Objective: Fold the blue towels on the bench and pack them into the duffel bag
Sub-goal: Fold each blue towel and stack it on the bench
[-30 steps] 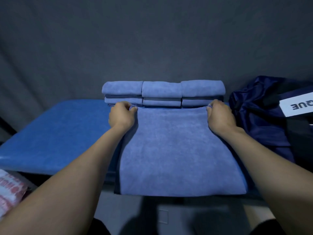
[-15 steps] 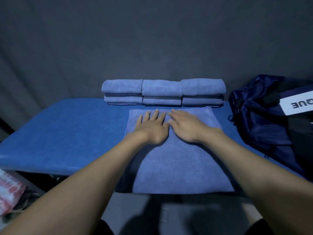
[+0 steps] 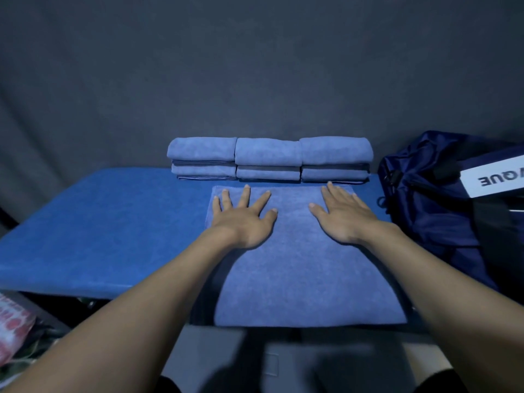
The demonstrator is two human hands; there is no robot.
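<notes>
**benchwatcher:** ok so biggest thing first; the dark grey backdrop (image 3: 255, 66) fills the whole upper part, hanging behind everything; below it the bench (image 3: 99, 231) runs across with a bright blue cover; over on the right end sits the navy duffel bag (image 3: 431, 222), slumped and crumpled, with a white label (image 3: 493, 177) whose letters read upside down from here

**foldfan:** and the towels?

**benchwatcher:** one blue towel (image 3: 300, 279) lies flat on the bench right in front of the person, folded over; its near edge hangs just past the bench's front edge and its far edge stops just short of the stacks; the folded towels (image 3: 269, 158) sit in three little stacks side by side along the back of the bench, touching each other, two high as far as I can tell; the bag is just beside the rightmost stack, can't tell if they touch

**foldfan:** hands?

**benchwatcher:** both palm-down on the flat towel, well apart; left hand (image 3: 243, 219) near the far left corner with fingers splayed wide; right hand (image 3: 343, 217) near the far right side, fingers straight and closer together, thumb stuck out; neither is pinching anything; smallest bit: something pink and white (image 3: 14, 330) down in the bottom left corner below the bench, too blurry to say what
</notes>
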